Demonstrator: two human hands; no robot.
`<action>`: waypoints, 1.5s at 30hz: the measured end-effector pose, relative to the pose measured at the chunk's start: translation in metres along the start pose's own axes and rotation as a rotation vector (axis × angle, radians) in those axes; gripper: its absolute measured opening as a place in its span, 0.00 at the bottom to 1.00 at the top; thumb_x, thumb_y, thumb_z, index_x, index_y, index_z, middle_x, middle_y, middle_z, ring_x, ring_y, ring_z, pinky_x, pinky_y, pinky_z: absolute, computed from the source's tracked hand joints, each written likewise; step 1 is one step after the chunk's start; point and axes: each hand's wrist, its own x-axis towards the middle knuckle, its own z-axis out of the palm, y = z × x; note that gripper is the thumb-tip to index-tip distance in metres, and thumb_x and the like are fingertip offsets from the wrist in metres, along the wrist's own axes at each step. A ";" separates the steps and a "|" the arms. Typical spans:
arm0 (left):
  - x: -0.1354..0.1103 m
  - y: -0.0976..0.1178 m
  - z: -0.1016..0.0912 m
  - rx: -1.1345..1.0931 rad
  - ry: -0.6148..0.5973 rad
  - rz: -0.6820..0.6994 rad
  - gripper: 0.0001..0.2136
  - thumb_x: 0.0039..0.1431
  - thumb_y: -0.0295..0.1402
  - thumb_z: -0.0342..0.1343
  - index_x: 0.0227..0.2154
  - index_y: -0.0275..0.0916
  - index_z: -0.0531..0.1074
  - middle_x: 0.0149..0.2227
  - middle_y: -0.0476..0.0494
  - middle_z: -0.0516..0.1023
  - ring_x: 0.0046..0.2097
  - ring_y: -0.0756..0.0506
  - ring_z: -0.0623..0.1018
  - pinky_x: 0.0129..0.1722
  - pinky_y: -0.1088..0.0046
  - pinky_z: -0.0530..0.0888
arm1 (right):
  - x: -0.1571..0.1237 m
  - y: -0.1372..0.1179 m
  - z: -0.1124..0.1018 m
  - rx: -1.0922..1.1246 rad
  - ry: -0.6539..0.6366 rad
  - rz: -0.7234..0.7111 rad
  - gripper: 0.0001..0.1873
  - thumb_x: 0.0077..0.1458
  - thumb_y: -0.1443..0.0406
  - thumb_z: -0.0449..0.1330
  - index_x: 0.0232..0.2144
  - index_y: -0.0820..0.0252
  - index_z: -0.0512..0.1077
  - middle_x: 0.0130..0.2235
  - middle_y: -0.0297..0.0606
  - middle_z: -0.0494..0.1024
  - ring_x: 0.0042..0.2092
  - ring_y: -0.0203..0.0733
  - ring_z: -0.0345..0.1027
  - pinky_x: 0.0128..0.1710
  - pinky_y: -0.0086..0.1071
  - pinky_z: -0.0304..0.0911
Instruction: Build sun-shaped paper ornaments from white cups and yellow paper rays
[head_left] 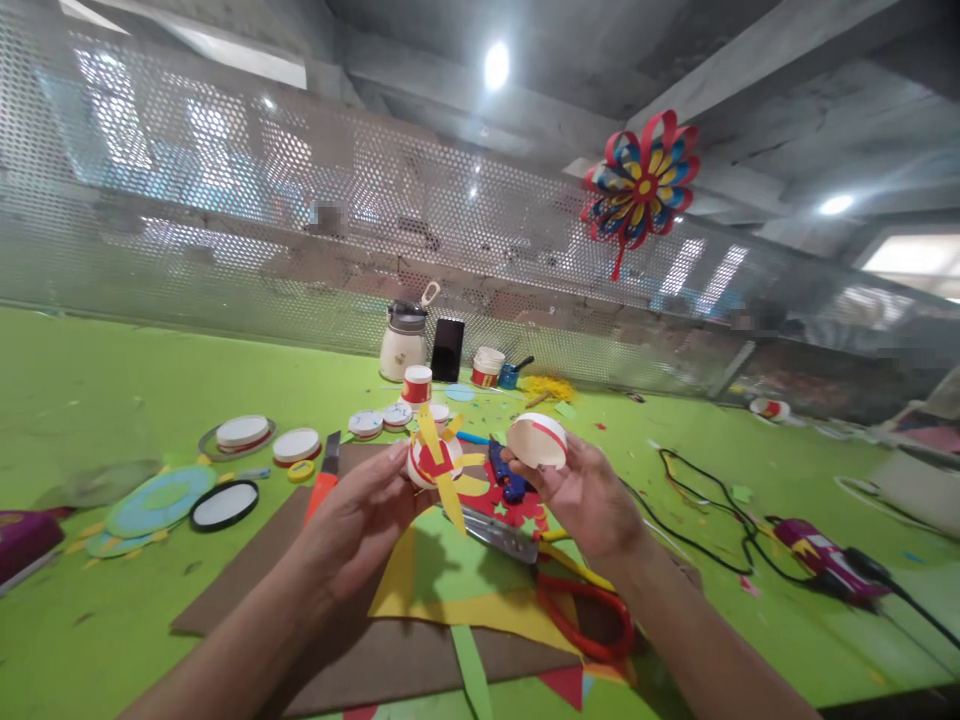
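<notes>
My left hand (358,520) is closed around a paper cup (433,462) decorated with red bands and yellow paper strips that fan outward. My right hand (589,495) grips a second white paper cup (537,440) with a red band, its open mouth tilted toward me. The two cups are held a little apart above a brown cardboard sheet (247,580) on the green table (90,380). Yellow and green paper (442,580) lies on the cardboard below my hands.
Red-handled scissors (577,610) and a blue glue gun (508,478) lie under my hands. An orange utility knife (324,480), round lids (241,432) and discs sit left. A jar (403,345), phone (448,350) and cups stand behind. A purple glue gun (821,560) with cables lies right. A paper pinwheel (641,185) hangs on mesh.
</notes>
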 end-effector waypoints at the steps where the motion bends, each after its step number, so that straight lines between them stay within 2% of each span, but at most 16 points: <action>1: 0.000 0.000 0.000 0.009 -0.004 0.005 0.08 0.58 0.28 0.58 0.38 0.34 0.78 0.41 0.38 0.83 0.42 0.44 0.81 0.46 0.68 0.76 | -0.001 -0.001 0.001 -0.013 -0.010 -0.002 0.18 0.55 0.57 0.57 0.44 0.60 0.76 0.42 0.44 0.81 0.44 0.47 0.76 0.51 0.42 0.69; 6: 0.000 -0.001 0.000 0.060 -0.043 0.009 0.11 0.60 0.33 0.56 0.41 0.33 0.78 0.45 0.36 0.81 0.47 0.41 0.79 0.50 0.64 0.73 | -0.005 -0.013 0.013 -0.200 -0.013 -0.077 0.18 0.53 0.59 0.60 0.47 0.55 0.75 0.44 0.42 0.79 0.45 0.47 0.74 0.52 0.47 0.67; 10: -0.003 -0.002 0.005 0.116 -0.111 0.014 0.14 0.60 0.33 0.55 0.47 0.34 0.76 0.50 0.36 0.79 0.51 0.39 0.76 0.52 0.62 0.71 | -0.008 -0.015 0.029 -0.551 -0.014 -0.321 0.19 0.53 0.62 0.62 0.50 0.48 0.73 0.51 0.38 0.71 0.51 0.46 0.68 0.54 0.47 0.65; 14: -0.004 -0.005 0.007 0.119 -0.163 0.048 0.15 0.61 0.33 0.55 0.49 0.37 0.74 0.48 0.38 0.79 0.49 0.41 0.77 0.51 0.63 0.71 | -0.011 -0.005 0.046 -0.847 0.019 -0.509 0.22 0.56 0.63 0.61 0.54 0.49 0.68 0.50 0.39 0.70 0.51 0.46 0.65 0.53 0.49 0.64; 20: -0.004 -0.009 0.008 0.121 -0.207 0.089 0.14 0.60 0.30 0.56 0.49 0.39 0.75 0.49 0.41 0.79 0.47 0.45 0.77 0.48 0.71 0.72 | -0.016 0.005 0.059 -1.047 0.090 -0.608 0.22 0.58 0.62 0.59 0.55 0.52 0.65 0.50 0.40 0.71 0.51 0.46 0.63 0.51 0.48 0.64; 24: -0.005 -0.010 0.008 0.133 -0.248 0.106 0.14 0.61 0.29 0.55 0.50 0.40 0.74 0.51 0.42 0.78 0.49 0.46 0.76 0.50 0.73 0.71 | -0.016 0.004 0.060 -1.085 0.116 -0.602 0.22 0.58 0.61 0.60 0.55 0.53 0.65 0.49 0.40 0.71 0.51 0.46 0.63 0.50 0.48 0.64; 31: -0.008 -0.010 0.006 0.142 -0.254 0.112 0.18 0.59 0.29 0.57 0.53 0.41 0.71 0.52 0.39 0.76 0.52 0.43 0.75 0.51 0.66 0.70 | -0.017 0.013 0.055 -1.018 0.099 -0.529 0.24 0.57 0.61 0.60 0.56 0.52 0.65 0.51 0.40 0.69 0.53 0.47 0.63 0.54 0.50 0.63; 38: -0.010 -0.009 0.007 0.158 -0.233 0.134 0.14 0.56 0.29 0.61 0.46 0.42 0.75 0.48 0.42 0.79 0.49 0.45 0.76 0.50 0.67 0.69 | -0.017 0.019 0.049 -0.940 0.077 -0.475 0.25 0.57 0.61 0.61 0.56 0.52 0.64 0.54 0.43 0.67 0.54 0.50 0.65 0.54 0.54 0.63; 45: -0.014 -0.006 0.013 0.229 -0.190 0.121 0.15 0.52 0.31 0.65 0.44 0.41 0.75 0.46 0.42 0.79 0.48 0.45 0.76 0.49 0.67 0.69 | -0.018 0.025 0.040 -0.901 0.074 -0.533 0.25 0.55 0.62 0.62 0.55 0.51 0.67 0.53 0.43 0.71 0.53 0.52 0.66 0.50 0.54 0.66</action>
